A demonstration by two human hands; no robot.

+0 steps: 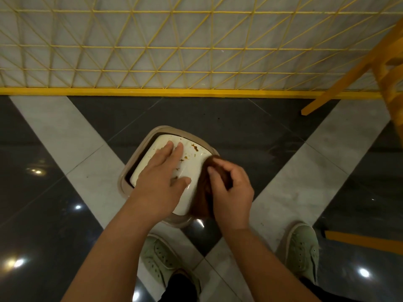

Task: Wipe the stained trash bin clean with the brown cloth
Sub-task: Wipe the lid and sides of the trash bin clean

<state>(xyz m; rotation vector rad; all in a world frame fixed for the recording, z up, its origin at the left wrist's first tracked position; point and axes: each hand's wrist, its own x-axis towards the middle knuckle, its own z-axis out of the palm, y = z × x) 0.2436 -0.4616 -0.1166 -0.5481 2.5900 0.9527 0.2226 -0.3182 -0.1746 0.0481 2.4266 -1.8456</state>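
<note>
A small trash bin (139, 153) with a beige rim and a white lid stands on the floor below me. Brown stains (194, 147) dot the white lid near its far right corner and middle. My left hand (161, 179) lies flat on the lid with straight fingers, pressing it. My right hand (231, 192) grips a bunched brown cloth (204, 192) against the lid's right edge. The cloth hangs down over the bin's near right corner.
A yellow wire-mesh fence (152, 62) with a yellow base bar runs across the far side. A yellow wooden chair leg (340, 83) slants in at the right. My two green shoes (302, 251) stand on the glossy black and white tiles just behind the bin.
</note>
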